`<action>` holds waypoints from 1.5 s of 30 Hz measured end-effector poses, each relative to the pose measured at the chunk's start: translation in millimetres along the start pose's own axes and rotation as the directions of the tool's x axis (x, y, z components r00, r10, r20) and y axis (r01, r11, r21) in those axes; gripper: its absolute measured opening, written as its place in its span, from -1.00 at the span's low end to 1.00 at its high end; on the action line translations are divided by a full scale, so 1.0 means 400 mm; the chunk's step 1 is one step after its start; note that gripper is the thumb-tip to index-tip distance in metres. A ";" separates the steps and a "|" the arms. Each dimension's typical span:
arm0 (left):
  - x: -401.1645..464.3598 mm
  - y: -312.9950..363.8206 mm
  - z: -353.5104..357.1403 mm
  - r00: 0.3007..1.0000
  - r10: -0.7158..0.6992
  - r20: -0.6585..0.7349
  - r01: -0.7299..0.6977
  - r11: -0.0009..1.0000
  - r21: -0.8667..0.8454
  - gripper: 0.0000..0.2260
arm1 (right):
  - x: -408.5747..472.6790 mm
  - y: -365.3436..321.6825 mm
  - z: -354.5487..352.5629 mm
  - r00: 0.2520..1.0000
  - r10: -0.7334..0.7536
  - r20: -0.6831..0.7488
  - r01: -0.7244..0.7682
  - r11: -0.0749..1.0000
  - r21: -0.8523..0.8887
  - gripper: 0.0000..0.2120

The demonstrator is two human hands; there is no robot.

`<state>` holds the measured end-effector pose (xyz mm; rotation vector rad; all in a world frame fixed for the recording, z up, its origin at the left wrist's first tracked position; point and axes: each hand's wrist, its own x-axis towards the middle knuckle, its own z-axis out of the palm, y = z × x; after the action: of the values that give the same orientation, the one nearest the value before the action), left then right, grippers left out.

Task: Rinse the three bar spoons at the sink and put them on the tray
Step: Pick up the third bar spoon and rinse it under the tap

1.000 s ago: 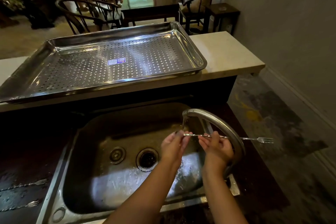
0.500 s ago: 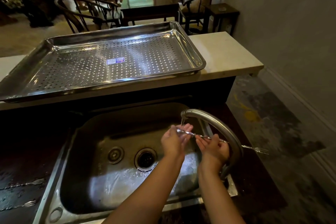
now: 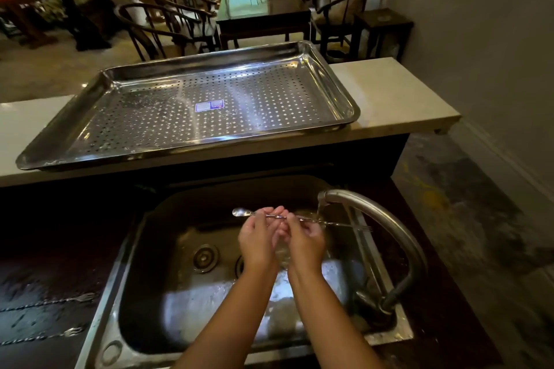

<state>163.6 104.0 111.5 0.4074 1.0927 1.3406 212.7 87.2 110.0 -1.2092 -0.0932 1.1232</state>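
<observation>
Over the steel sink (image 3: 144, 287) both hands pinch one long bar spoon (image 3: 326, 222) and hold it level. Its bowl sticks out to the left of my left hand (image 3: 260, 238). Its forked end reaches right, past my right hand (image 3: 302, 239), under the water that runs from the curved tap (image 3: 377, 219). Two more bar spoons (image 3: 48, 302) (image 3: 42, 336) lie side by side on the dark wet counter left of the sink, forked ends toward the basin. The perforated steel tray (image 3: 335, 93) sits on the pale raised counter behind the sink and holds nothing.
The tap arches over the right side of the basin from its base (image 3: 380, 305) at the near right corner. Two drain holes (image 3: 205, 257) are in the basin floor. Dark chairs and tables (image 3: 260, 9) stand beyond the counter; a grey wall is at the right.
The spoon and both hands have slid to the left, so the spoon's bowl now shows left of my left hand and the forked end has come in under the running water.
</observation>
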 end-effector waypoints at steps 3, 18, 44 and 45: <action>0.014 0.036 -0.032 0.997 0.020 -0.075 -0.021 1.000 -0.015 -0.75 | 0.013 0.003 -0.007 0.998 0.057 0.009 -0.058 0.994 0.093 -0.82; 0.011 0.011 -0.033 0.996 -0.056 0.063 0.053 0.998 0.042 -0.89 | 0.042 -0.021 -0.069 0.994 -0.105 -0.006 0.105 0.994 0.025 -0.60; 0.047 0.090 -0.137 0.988 -0.105 -0.118 0.096 0.992 -0.077 -0.80 | 0.055 -0.087 -0.135 0.942 0.029 0.335 0.134 0.882 -0.452 -0.79; 0.048 0.097 -0.141 0.987 -0.117 -0.113 0.107 0.990 -0.091 -0.78 | 0.057 -0.079 -0.131 0.948 0.016 0.319 0.149 0.862 -0.485 -0.77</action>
<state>93.0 112.1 107.2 0.2030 1.1349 1.3185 275.2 70.1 101.4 -1.4611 -0.7102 1.2648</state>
